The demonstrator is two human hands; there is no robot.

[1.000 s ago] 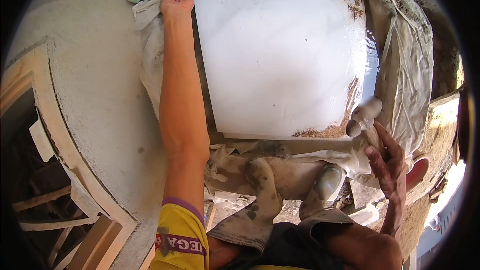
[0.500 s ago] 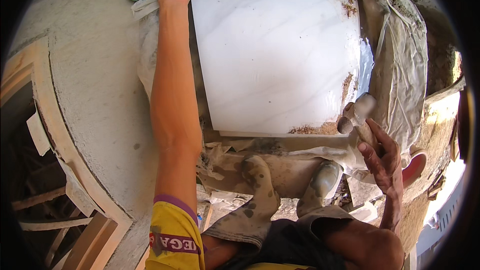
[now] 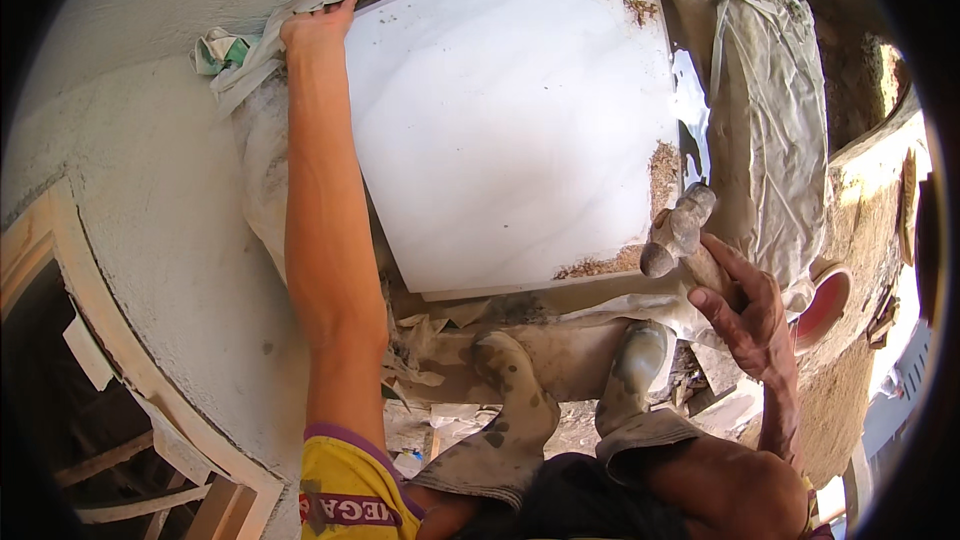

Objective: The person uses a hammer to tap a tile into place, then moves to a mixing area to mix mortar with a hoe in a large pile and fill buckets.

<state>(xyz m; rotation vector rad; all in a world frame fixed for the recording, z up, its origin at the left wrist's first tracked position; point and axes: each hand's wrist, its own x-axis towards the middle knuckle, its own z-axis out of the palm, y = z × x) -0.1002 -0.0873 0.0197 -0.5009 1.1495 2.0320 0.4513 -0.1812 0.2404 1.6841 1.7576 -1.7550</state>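
Note:
My left hand [image 3: 316, 26] reaches to the far left corner of a large white tile [image 3: 505, 130], its fingers curled at the edge, partly hidden. Brown dirt speckles the tile’s right side. At lower right, my right hand [image 3: 745, 325] grips the handle of a grimy hammer [image 3: 680, 225], whose rounded head is raised near the tile’s near right corner. Crumpled pale plastic sheeting [image 3: 765, 130] surrounds the tile, with a wet bluish-white patch along its right edge.
A plastered wall [image 3: 160, 140] is at left, with a wooden frame [image 3: 215, 440] around a dark opening. My boots [image 3: 515, 420] stand below the tile among rubble. A round red-lined container [image 3: 820, 310] lies right, beside rough sunlit masonry [image 3: 860, 200].
The whole scene has shifted leftward in view, my left hand appearing farther left and slightly lower. The hammer in my right hand has also moved left, its head now tilted differently.

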